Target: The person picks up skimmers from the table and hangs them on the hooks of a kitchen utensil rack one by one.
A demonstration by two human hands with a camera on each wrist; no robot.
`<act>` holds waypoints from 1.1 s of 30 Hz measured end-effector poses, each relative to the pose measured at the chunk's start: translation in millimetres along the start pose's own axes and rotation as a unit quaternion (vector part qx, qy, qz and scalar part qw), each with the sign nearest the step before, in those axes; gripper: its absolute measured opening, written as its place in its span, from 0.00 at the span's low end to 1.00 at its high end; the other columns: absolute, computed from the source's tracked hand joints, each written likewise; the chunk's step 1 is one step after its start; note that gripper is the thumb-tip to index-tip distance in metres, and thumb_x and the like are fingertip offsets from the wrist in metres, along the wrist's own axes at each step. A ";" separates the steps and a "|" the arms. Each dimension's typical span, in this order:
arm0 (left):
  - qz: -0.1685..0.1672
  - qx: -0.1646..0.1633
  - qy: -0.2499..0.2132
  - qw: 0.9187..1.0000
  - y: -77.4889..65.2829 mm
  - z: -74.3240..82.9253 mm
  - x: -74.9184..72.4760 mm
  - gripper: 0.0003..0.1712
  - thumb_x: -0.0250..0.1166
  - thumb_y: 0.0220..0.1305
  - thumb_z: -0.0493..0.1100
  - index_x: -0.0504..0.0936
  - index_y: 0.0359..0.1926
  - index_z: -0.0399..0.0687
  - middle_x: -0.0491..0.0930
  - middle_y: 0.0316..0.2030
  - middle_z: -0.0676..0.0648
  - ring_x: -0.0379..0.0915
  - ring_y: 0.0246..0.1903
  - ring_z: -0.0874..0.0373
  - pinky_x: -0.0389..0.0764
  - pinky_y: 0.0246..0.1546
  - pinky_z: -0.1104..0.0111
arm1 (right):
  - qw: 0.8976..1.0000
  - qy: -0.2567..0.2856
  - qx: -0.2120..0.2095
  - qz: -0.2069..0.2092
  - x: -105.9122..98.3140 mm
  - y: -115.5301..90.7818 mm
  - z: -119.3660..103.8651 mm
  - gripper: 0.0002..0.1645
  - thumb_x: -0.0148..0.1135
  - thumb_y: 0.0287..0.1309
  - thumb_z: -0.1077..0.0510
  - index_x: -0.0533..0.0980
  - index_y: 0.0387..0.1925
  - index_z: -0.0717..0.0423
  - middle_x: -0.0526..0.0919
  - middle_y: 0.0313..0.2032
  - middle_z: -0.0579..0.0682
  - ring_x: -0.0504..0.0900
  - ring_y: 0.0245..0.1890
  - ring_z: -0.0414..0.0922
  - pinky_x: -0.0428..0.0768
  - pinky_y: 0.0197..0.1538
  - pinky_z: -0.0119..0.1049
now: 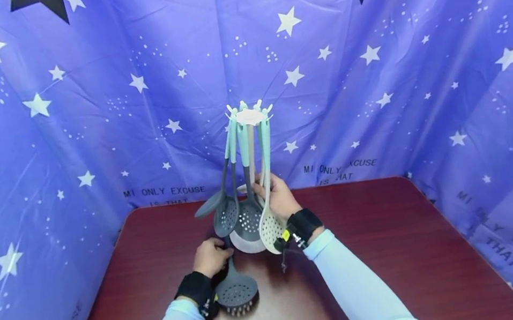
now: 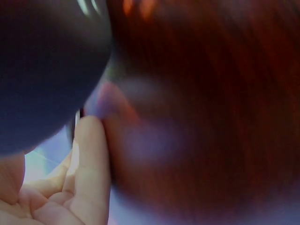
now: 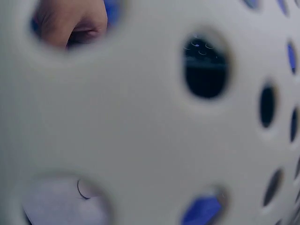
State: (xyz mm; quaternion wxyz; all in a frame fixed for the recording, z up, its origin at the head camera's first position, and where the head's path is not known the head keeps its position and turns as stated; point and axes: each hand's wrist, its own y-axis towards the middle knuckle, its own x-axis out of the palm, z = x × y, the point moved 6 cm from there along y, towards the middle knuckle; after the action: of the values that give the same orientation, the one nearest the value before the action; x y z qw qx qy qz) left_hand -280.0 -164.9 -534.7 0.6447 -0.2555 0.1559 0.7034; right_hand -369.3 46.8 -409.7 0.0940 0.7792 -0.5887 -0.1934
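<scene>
My left hand (image 1: 212, 256) grips a dark grey skimmer (image 1: 237, 291) by its upper part, its round perforated head low over the table's front. In the left wrist view, the head's dark curve (image 2: 47, 75) hides part of the fingers (image 2: 91, 173). A white utensil stand (image 1: 249, 117) bears several hanging tools with mint-green handles. My right hand (image 1: 282, 197) holds the stand's pole, partly behind a white slotted spoon (image 1: 271, 225). That spoon's holed head (image 3: 131, 117) fills the right wrist view. Beside it hang a grey skimmer (image 1: 249, 224) and a grey slotted spoon (image 1: 226, 217).
A grey solid spoon (image 1: 209, 205) juts out on the stand's left. Under the tools shows the stand's pale round base (image 1: 248, 246). The dark red table (image 1: 385, 251) is glossy, and a blue starry cloth (image 1: 167, 74) hangs around its back and sides.
</scene>
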 end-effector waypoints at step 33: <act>0.192 -0.014 -0.220 0.956 -36.0 -10.4 -153.2 0.20 0.68 0.70 0.36 0.75 0.59 0.36 0.86 0.33 0.53 0.79 0.26 0.66 0.85 0.30 0.71 | 1.000 0.003 0.008 0.001 0.2 -0.6 -1.6 0.13 0.62 0.73 0.60 0.77 0.52 0.66 0.84 0.33 0.53 0.79 0.30 0.42 0.78 0.34 0.32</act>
State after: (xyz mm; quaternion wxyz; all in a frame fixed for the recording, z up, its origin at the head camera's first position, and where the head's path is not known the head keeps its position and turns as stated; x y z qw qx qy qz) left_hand -237.0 -293.1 -453.4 0.5119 -0.0683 0.0467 0.8550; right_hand -368.1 46.7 -408.5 0.0897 0.7797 -0.5912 -0.1859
